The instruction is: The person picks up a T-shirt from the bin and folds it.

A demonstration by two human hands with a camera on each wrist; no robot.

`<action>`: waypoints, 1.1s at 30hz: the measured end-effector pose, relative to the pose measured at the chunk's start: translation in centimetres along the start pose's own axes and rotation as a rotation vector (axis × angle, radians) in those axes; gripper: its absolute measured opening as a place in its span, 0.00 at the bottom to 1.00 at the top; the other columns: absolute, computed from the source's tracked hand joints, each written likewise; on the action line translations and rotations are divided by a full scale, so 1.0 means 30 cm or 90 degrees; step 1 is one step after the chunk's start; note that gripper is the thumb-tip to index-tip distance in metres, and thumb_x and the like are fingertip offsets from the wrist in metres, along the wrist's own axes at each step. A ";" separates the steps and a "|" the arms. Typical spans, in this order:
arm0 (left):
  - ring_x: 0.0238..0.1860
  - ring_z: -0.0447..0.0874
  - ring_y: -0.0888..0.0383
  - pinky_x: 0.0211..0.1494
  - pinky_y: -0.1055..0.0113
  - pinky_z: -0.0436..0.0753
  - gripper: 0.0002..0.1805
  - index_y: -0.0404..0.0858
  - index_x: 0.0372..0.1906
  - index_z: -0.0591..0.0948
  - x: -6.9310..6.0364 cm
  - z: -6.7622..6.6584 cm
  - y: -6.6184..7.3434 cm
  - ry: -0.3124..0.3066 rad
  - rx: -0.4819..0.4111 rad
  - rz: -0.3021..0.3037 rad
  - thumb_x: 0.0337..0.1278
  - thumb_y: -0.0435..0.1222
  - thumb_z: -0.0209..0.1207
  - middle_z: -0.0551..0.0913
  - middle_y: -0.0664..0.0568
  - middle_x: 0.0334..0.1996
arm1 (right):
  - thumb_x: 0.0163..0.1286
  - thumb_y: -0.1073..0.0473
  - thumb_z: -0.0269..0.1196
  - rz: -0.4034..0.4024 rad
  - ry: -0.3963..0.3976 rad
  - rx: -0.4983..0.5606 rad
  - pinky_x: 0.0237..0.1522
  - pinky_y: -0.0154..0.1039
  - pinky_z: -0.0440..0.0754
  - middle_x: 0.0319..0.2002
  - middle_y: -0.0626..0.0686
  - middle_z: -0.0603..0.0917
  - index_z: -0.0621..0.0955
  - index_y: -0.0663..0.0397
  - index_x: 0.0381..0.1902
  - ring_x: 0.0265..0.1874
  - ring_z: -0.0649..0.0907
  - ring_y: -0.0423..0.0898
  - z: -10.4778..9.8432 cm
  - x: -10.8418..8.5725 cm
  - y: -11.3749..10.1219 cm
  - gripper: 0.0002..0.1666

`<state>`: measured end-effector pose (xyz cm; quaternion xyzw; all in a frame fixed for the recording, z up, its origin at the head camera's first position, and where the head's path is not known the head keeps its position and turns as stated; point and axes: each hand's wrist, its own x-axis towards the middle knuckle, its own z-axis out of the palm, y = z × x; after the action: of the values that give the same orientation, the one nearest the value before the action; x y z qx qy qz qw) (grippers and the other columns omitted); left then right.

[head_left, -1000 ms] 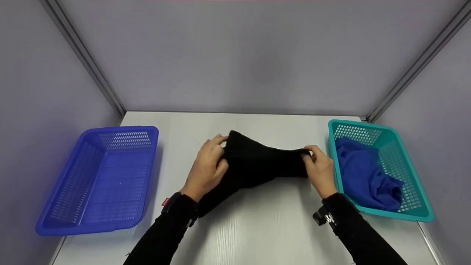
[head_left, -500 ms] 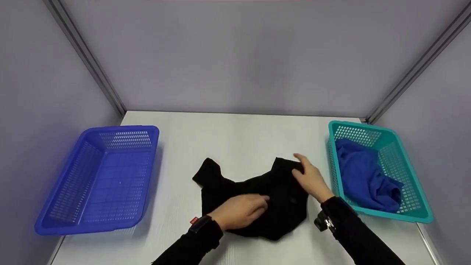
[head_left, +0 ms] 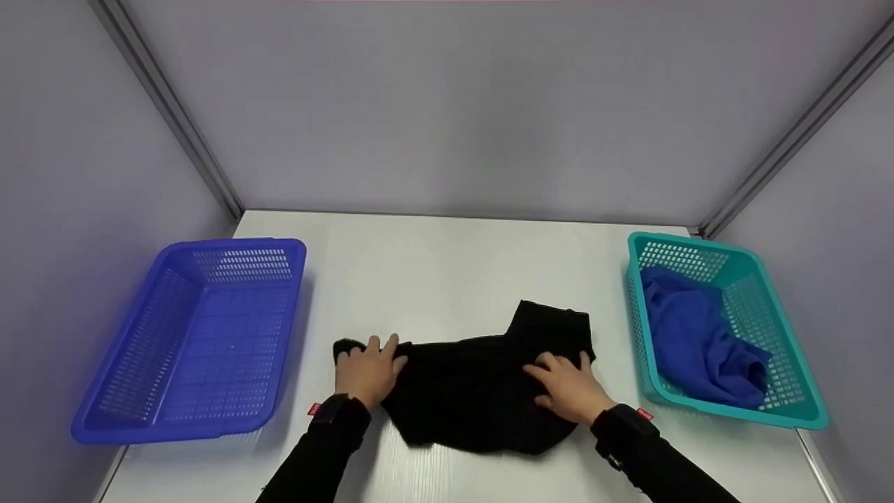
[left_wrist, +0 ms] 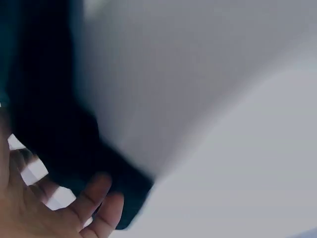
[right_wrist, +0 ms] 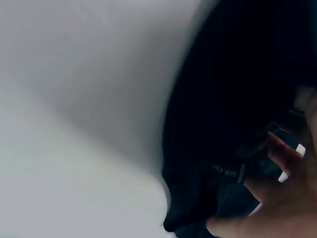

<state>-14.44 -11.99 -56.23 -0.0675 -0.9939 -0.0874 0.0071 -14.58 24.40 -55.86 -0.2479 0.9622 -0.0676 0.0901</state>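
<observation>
Left hand (head_left: 367, 375), right hand (head_left: 569, 391) spread on black garment (head_left: 461, 395)
Its three o'clock: teal basket (head_left: 758, 314) holding blue cloth (head_left: 700, 349); nine: blue basket (head_left: 223, 349).

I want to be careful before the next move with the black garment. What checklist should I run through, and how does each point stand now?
1. Left hand on the black garment: ok, at its left end.
2. Right hand on the garment: ok, near its right end.
3. Garment in a neat, even shape: not ok, the right end juts away from the person.
4. Garment apart from the blue basket and green basket: ok.
5. Blue cloth inside the green basket: ok.
6. Underside smooth: cannot tell, hidden.
</observation>
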 end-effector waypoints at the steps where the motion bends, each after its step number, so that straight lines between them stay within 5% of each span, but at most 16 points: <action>1: 0.35 0.83 0.36 0.42 0.43 0.79 0.22 0.41 0.61 0.80 -0.001 0.001 -0.008 0.012 -0.001 -0.005 0.75 0.51 0.53 0.83 0.40 0.44 | 0.66 0.53 0.72 0.000 0.019 -0.014 0.62 0.81 0.59 0.56 0.58 0.78 0.79 0.51 0.65 0.59 0.78 0.63 0.000 0.002 0.009 0.30; 5: 0.32 0.82 0.38 0.40 0.45 0.77 0.14 0.38 0.39 0.80 0.001 -0.003 -0.039 0.012 0.007 0.007 0.70 0.46 0.61 0.81 0.42 0.31 | 0.68 0.55 0.70 0.015 0.019 -0.003 0.61 0.80 0.62 0.47 0.56 0.81 0.83 0.50 0.55 0.52 0.80 0.63 -0.020 0.010 0.041 0.19; 10: 0.44 0.74 0.39 0.48 0.43 0.73 0.14 0.41 0.32 0.76 0.004 -0.004 -0.066 -0.028 -0.025 0.035 0.58 0.42 0.71 0.76 0.44 0.38 | 0.72 0.60 0.64 0.029 -0.048 0.086 0.55 0.64 0.78 0.45 0.58 0.83 0.83 0.59 0.50 0.48 0.82 0.62 -0.094 0.053 0.081 0.12; 13: 0.42 0.77 0.39 0.47 0.43 0.74 0.12 0.40 0.31 0.75 0.010 -0.014 -0.067 -0.038 -0.059 0.046 0.62 0.38 0.68 0.78 0.44 0.37 | 0.72 0.66 0.62 0.007 -0.021 0.083 0.56 0.60 0.80 0.53 0.64 0.80 0.79 0.66 0.58 0.52 0.81 0.65 -0.127 0.084 0.110 0.19; 18: 0.23 0.75 0.47 0.36 0.49 0.73 0.10 0.39 0.34 0.67 0.039 -0.054 -0.062 0.004 -0.151 0.057 0.70 0.33 0.56 0.75 0.48 0.20 | 0.72 0.68 0.61 0.035 -0.037 0.086 0.63 0.76 0.66 0.72 0.70 0.66 0.64 0.62 0.76 0.67 0.67 0.78 -0.129 0.102 0.141 0.37; 22: 0.29 0.80 0.50 0.36 0.51 0.78 0.05 0.38 0.43 0.73 0.057 -0.093 -0.073 0.006 -0.220 0.062 0.69 0.33 0.58 0.82 0.48 0.29 | 0.67 0.66 0.68 0.067 -0.050 0.028 0.58 0.82 0.63 0.67 0.69 0.71 0.62 0.58 0.78 0.63 0.71 0.77 -0.100 0.089 0.145 0.45; 27: 0.43 0.83 0.45 0.45 0.49 0.82 0.09 0.37 0.44 0.84 0.065 -0.126 -0.101 -0.019 -0.195 0.088 0.61 0.33 0.68 0.84 0.46 0.38 | 0.62 0.68 0.69 0.067 -0.011 -0.064 0.57 0.81 0.64 0.49 0.67 0.83 0.76 0.62 0.58 0.51 0.79 0.70 -0.077 0.079 0.150 0.26; 30: 0.41 0.80 0.44 0.44 0.47 0.80 0.07 0.38 0.37 0.81 0.063 -0.129 -0.116 0.009 -0.147 0.112 0.62 0.35 0.68 0.80 0.48 0.33 | 0.63 0.64 0.68 0.069 0.002 -0.035 0.55 0.75 0.69 0.44 0.63 0.80 0.79 0.58 0.45 0.47 0.79 0.66 -0.085 0.087 0.151 0.13; 33: 0.50 0.77 0.40 0.50 0.43 0.77 0.11 0.42 0.45 0.77 0.055 -0.126 -0.125 0.029 -0.126 0.130 0.64 0.37 0.67 0.79 0.46 0.43 | 0.68 0.59 0.66 0.082 0.042 0.006 0.52 0.67 0.76 0.46 0.63 0.78 0.81 0.58 0.41 0.47 0.79 0.65 -0.096 0.103 0.153 0.08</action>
<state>-16.56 -16.08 -53.10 -0.1670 -0.9679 -0.1850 0.0322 -19.97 27.10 -54.28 -0.1826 0.9783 -0.0742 0.0640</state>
